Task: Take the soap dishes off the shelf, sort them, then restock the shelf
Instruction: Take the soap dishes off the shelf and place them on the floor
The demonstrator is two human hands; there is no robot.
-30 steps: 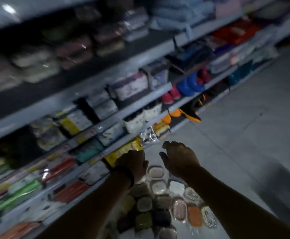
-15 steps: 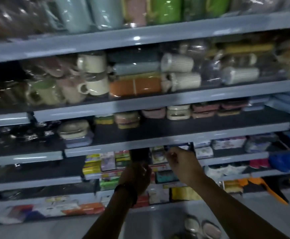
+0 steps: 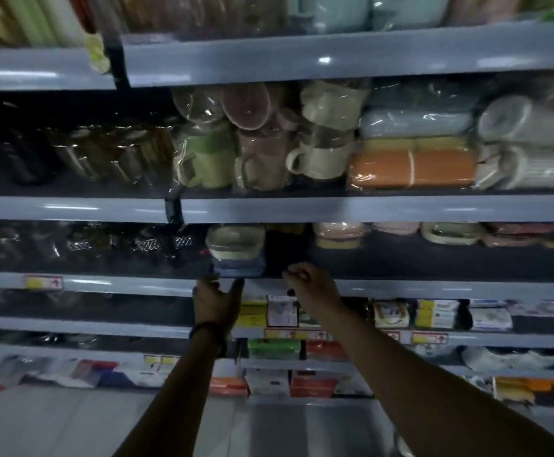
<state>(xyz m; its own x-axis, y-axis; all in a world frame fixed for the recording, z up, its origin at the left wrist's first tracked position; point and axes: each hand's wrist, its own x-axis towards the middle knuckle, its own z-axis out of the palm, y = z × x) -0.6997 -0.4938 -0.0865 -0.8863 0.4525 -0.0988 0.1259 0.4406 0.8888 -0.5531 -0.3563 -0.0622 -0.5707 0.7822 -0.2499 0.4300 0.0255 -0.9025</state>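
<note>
Reaching up to the shelf, I have my left hand at its front edge, the thumb spread wide from the fingers. It is just under the stack of soap dishes, which stands near the front edge at the left end of this shelf. My right hand is beside it at the same edge with the fingers curled. Whether they pinch something I cannot tell, because this place is dark and blurred. More soap dishes lie along the back edge, further to the right. I judge them to be light, stiff plastic with a glossy, slippery surface, so a stack can slide apart easily. I would take the stack by its two short sides, one hand on each, with the thumbs on top.
</note>
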